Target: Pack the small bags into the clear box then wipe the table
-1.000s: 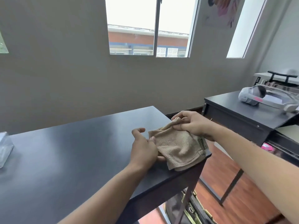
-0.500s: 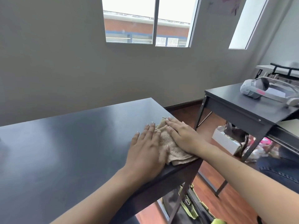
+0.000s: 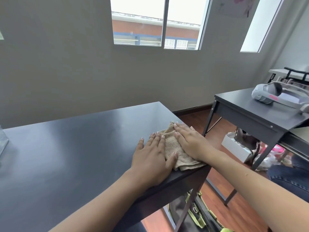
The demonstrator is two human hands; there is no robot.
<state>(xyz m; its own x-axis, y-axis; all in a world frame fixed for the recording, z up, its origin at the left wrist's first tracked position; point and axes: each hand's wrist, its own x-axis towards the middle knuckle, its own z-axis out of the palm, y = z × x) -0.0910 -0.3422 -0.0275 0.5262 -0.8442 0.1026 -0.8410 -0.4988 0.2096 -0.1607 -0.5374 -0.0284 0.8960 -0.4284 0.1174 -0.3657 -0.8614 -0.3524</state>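
Two bare hands press a folded beige cloth (image 3: 173,148) flat against a dark table (image 3: 75,148) at its right edge, close to the near right corner, the cloth's long axis running from that near edge toward the far right corner. The left hand (image 3: 153,158) lies palm down, fingers open and spread, thumb over the cloth's left side; the right hand (image 3: 189,141) covers its right half, fingers extended and together, gripping nothing. A clear box (image 3: 2,141) (only a sliver shows) sits at the table's left edge, and a white headset (image 3: 270,96) rests on a second dark table (image 3: 247,106) to the right.
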